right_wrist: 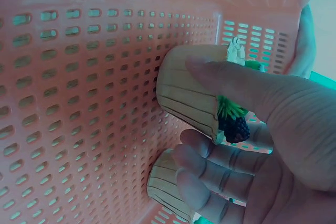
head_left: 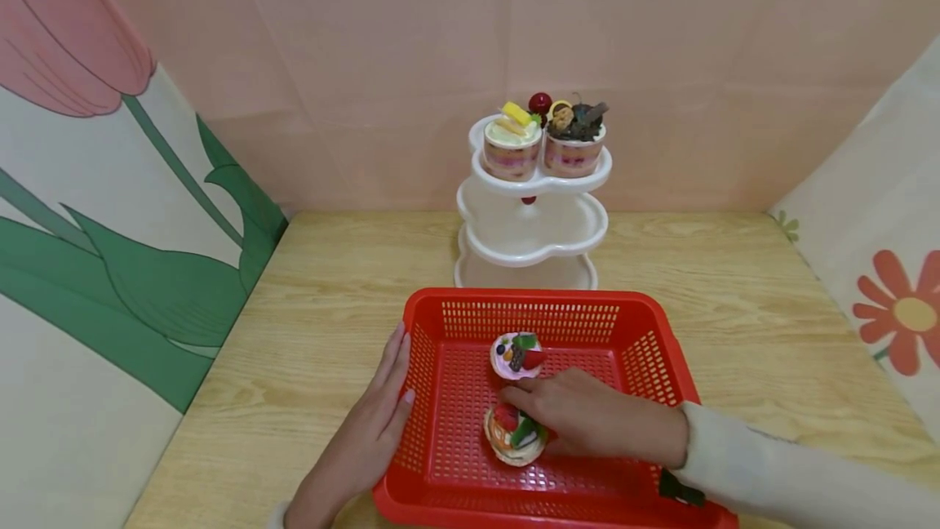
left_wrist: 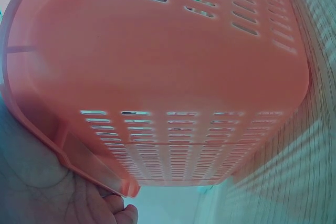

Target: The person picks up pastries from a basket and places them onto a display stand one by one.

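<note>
A red plastic basket (head_left: 433,504) holds two fruit-topped cupcakes with ribbed tan sides. The nearer cupcake (head_left: 514,441) bears red fruit and green leaves; a blackberry (right_wrist: 237,129) shows on it in the right wrist view. My right hand (head_left: 580,413) reaches into the basket and holds this cupcake, thumb on its side and fingers curled around the other side. Just beyond my fingers stands the farther cupcake (head_left: 516,356), with pink cream and a strawberry piece. My left hand (head_left: 367,435) rests along the basket's left rim, its fingers fairly straight.
Behind the basket stands a white three-tiered stand (head_left: 539,255). On its top tier are a yellow-topped dessert cup (head_left: 512,155) and a chocolate-topped cup (head_left: 575,155), with a cherry (head_left: 539,103) behind them. A dark clip-like object (head_left: 681,488) shows beneath the right sleeve.
</note>
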The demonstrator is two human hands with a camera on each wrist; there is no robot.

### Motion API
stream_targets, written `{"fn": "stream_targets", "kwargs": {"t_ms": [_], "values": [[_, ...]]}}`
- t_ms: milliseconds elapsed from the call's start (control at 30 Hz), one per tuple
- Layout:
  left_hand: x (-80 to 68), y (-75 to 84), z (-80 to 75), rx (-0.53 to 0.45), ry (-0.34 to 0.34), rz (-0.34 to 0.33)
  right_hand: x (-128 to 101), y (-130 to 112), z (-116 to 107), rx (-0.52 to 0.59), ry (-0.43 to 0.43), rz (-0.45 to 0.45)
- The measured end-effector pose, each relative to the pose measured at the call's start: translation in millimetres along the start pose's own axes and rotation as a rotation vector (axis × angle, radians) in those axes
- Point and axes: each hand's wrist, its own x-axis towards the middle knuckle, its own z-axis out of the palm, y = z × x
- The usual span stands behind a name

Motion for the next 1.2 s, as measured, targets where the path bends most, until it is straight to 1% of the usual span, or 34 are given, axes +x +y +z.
{"fn": "stream_targets", "kwargs": {"t_ms": [233,533,700,767,933,1200], "values": [[-0.2,0.5,0.5,0.008,0.002,-0.007,1.2,0.5,1.3,0.022,0.017,0.013],[0.2,1.7,0.7,0.02,-0.002,-0.017,1.9,0.9,1.8,0.052,0.001,0.031],[0.8,0.6,0.5,0.019,0.002,0.008,3.1,1.6,4.1,0.12,-0.033,0.035],[1.3,-0.2,0.6,0.017,0.005,0.023,3.5,1.8,4.9,0.126,-0.041,0.032],[1.2,-2.0,0.8,0.011,0.009,0.036,4.9,2.2,7.1,0.091,-0.026,0.018],[0.4,-0.6,-0.1,0.001,0.012,0.044,5.5,2.2,9.2,0.078,-0.006,0.022]]}}
